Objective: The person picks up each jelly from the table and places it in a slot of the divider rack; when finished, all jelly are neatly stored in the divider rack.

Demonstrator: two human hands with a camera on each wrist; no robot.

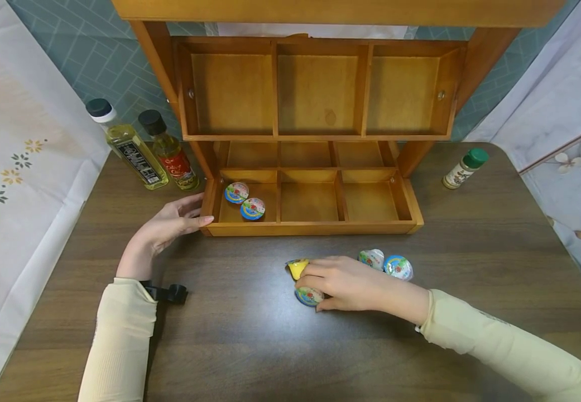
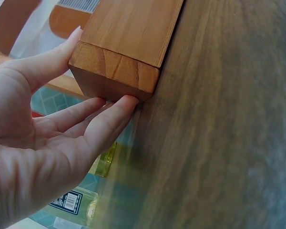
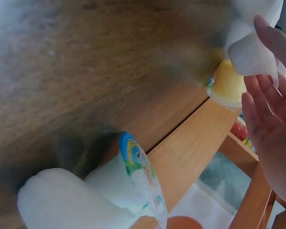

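Cream knitted sleeves [image 1: 511,347] come in from both lower corners over a brown wood-grain bench [image 1: 230,346], a black strap [image 1: 169,293] circling the left wrist. The two hands work well apart. The left hand [image 1: 172,220] grips the near left corner of a stiff, honey-brown wooden organiser [image 1: 310,229], thumb over the top edge and fingertips against the outer side. The right hand [image 1: 342,282] has thumb and fingers round a small white plastic cup with a printed, blue-rimmed film lid [image 1: 309,296]; whether its base touches the bench I cannot tell.

Just beyond those right fingers, a yellow plastic cup [image 1: 297,268] lies tipped over. Behind the right wrist sit two more lidded cups, one with a silvery edge [image 1: 371,259] and one with a bright blue rim [image 1: 398,268]. Rightward of the left hand, inside the lower left compartment, are two blue-rimmed cups [image 1: 245,201]. Past the left hand stand a tall dark-capped oil bottle [image 1: 134,151] and a shorter red-labelled one [image 1: 173,156]; far beyond the right hand is a green-capped shaker [image 1: 463,168].

Each cup should be light, smooth and a little slippery, its thin wall likely to give under a hard squeeze and its film lid the easiest part to dent or pierce. Best hold: thumb opposite fingertips across the side wall, just below the rim.
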